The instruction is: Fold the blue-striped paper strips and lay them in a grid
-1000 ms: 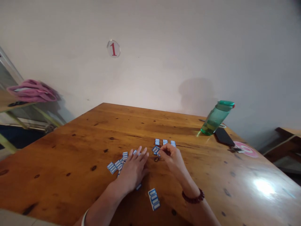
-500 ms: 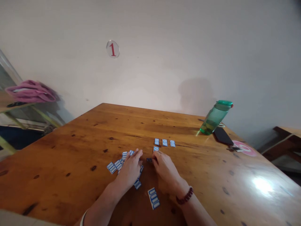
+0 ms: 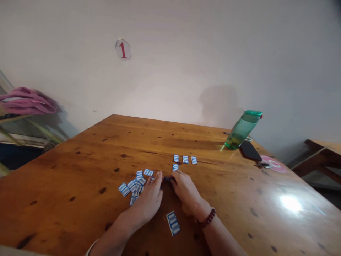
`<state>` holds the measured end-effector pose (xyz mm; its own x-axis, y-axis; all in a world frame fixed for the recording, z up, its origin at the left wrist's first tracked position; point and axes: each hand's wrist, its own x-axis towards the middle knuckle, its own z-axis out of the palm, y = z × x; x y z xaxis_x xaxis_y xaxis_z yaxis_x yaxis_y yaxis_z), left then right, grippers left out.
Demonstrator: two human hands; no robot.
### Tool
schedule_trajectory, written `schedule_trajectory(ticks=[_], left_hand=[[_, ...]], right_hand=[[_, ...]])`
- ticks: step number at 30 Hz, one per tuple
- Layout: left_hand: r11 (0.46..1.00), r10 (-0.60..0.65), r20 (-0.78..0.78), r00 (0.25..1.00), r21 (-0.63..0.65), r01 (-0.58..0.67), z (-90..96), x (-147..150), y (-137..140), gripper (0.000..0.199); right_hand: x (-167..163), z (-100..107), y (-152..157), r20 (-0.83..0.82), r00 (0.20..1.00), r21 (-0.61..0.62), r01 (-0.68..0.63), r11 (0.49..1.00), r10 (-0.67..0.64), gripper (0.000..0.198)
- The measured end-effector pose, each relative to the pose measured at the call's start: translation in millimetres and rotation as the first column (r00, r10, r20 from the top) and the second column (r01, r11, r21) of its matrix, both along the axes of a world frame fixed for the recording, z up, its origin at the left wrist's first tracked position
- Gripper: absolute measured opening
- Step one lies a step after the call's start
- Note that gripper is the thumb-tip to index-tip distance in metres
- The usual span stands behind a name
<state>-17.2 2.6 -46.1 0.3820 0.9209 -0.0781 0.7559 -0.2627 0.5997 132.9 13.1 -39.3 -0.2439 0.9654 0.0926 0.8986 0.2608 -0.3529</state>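
My left hand (image 3: pixel 151 197) lies with its fingers stretched out at the right side of a loose pile of small blue-and-white cards (image 3: pixel 132 185), hiding part of it. My right hand (image 3: pixel 185 187) is closed, fingertips pinching a small dark-looking card (image 3: pixel 167 179) that sticks out toward the left hand. Just beyond those fingertips, a single card (image 3: pixel 175 167) is partly covered by the hand. Farther off, three cards form a row, the middle card (image 3: pixel 185 159) among them. Nearer to me, one larger-looking card (image 3: pixel 173 223) rests between my forearms.
All this is on a wooden table (image 3: pixel 93 156) against a wall. At the right stand a green bottle (image 3: pixel 243 131), a dark phone-like object (image 3: pixel 250 150) and a pink round mat (image 3: pixel 277 164) with keys or clips beside it. Pink cloth (image 3: pixel 29 101) lies on a stool at left.
My left hand has shifted toward me, uncovering more of the pile. The right hand stays by the single card, with the dark card still at its fingertips. The view has tilted slightly.
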Motion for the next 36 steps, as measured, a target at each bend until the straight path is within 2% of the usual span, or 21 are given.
schedule_trajectory(ticks=[9,12,15,18,20,22,24,26,28,32,36], left_hand=[[1.000,0.013,0.076,0.997,0.000,-0.013,-8.2,0,0,0.058],[0.995,0.082,0.209,0.974,0.035,-0.092,-5.6,-1,5,0.056],[0.979,0.156,0.353,0.923,0.067,-0.192,3.1,-3,9,0.040],[0.981,0.179,0.449,0.875,-0.009,-0.196,12.2,-2,12,0.015],[0.978,0.205,0.506,0.838,-0.061,-0.202,16.5,-2,12,0.005],[0.968,0.248,0.574,0.781,-0.106,-0.229,19.4,-2,12,0.006],[0.953,0.304,0.662,0.685,-0.198,-0.231,21.7,-3,12,0.010],[0.929,0.369,0.733,0.571,-0.315,-0.196,23.7,-5,11,0.014],[0.905,0.418,0.772,0.479,-0.400,-0.144,25.6,-6,10,0.017],[0.879,0.463,0.801,0.379,-0.470,-0.079,27.0,-7,9,0.021],[0.871,0.474,0.808,0.350,-0.490,-0.050,25.8,-7,10,0.022]], right_hand=[[-1,-3,0,-0.045,0.999,0.002,-0.002,1.000,0.002,0.013],[0,-1,0,-0.092,0.996,0.036,-0.001,0.999,0.004,0.012],[0,3,0,-0.258,0.966,0.062,-0.012,0.998,0.028,0.012],[-1,6,-1,-0.437,0.896,0.032,-0.072,0.997,0.079,0.014],[-3,8,-2,-0.522,0.848,0.003,-0.102,0.995,0.089,0.013],[-4,10,-2,-0.624,0.779,-0.043,-0.117,0.992,0.065,0.013],[-4,13,-1,-0.748,0.663,-0.101,-0.138,0.985,0.016,0.021],[-3,17,0,-0.847,0.531,-0.144,-0.165,0.976,-0.035,0.030],[-1,21,0,-0.894,0.443,-0.160,-0.179,0.971,-0.065,0.034],[0,23,-1,-0.930,0.360,-0.170,-0.249,0.954,-0.071,0.035],[-1,19,-1,-0.951,0.294,-0.188,-0.314,0.931,-0.093,0.031]])
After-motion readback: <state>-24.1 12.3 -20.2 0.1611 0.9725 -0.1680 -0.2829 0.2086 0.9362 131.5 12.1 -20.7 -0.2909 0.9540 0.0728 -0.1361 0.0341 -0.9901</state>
